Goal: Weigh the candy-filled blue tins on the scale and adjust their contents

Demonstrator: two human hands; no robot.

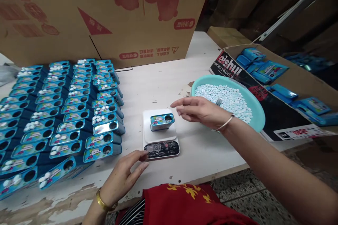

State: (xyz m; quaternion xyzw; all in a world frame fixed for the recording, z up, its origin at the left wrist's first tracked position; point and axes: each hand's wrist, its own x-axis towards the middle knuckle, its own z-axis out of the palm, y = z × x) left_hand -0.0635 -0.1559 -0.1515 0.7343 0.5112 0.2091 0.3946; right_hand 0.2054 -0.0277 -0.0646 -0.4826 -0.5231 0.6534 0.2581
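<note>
A blue tin (161, 122) with a round opening in its top stands on the white platform of a small digital scale (160, 135). My left hand (124, 172) is at the scale's front left corner, thumb and fingers apart, fingertips by the display; nothing is in it. To the right of the tin my right hand (196, 111) hovers, fingers loosely stretched towards it, with nothing visible in them. Behind that hand is a turquoise basin (260, 121) of small pale candies (224, 95). A metallic piece (218, 102) pokes up among the candies, mostly hidden by my wrist.
Rows of similar blue tins (76, 107) fill the left of the table, many with white candies on top. A large cardboard box (100, 17) stands at the back. On the right, an open carton (237, 66) holds more blue tins (269, 70).
</note>
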